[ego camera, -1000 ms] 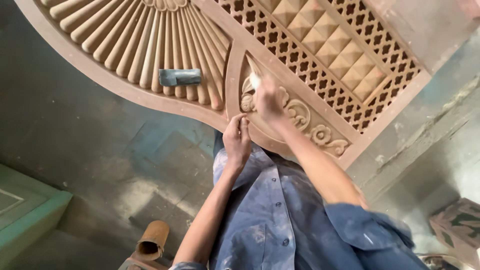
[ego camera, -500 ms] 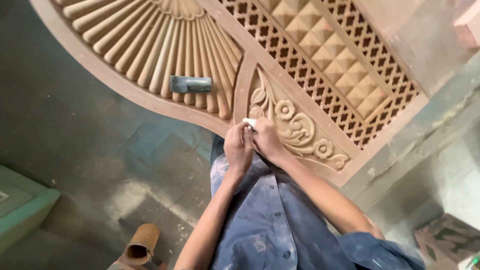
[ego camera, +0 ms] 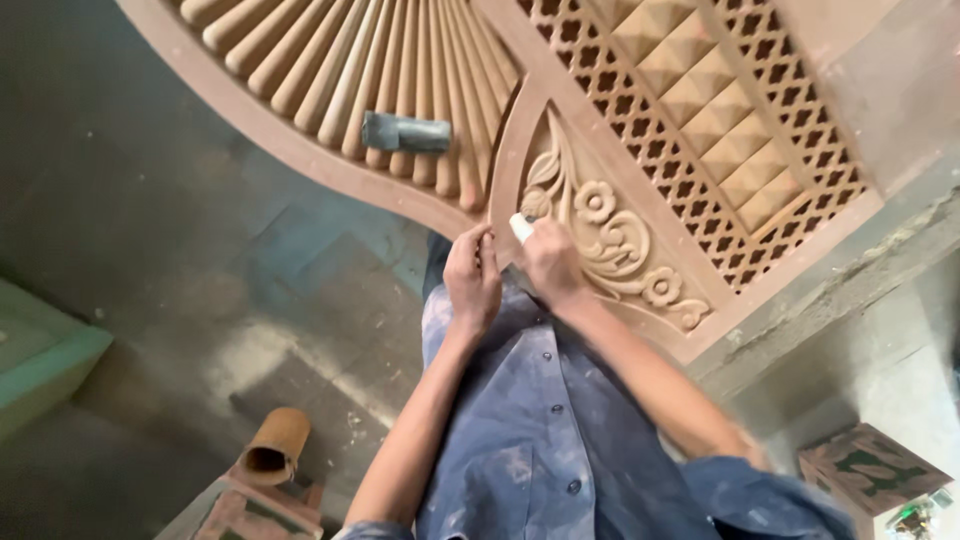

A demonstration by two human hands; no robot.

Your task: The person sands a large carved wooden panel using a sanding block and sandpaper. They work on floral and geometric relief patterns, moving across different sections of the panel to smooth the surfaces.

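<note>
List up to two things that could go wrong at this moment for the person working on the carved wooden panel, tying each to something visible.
1. The right hand presses a small pale piece against the raised floral carving; too much pressure might blunt or chip the fine petals and scrolls.
2. A grey block lies loose on the fluted fan ribs, near the left hand that steadies the panel edge; a jolt could perhaps send it sliding off onto the floor.

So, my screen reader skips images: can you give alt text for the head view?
A person's right hand presses a small white piece against floral carving on a wooden panel; the left hand steadies its edge. A grey block lies on the fluted fan.
</note>
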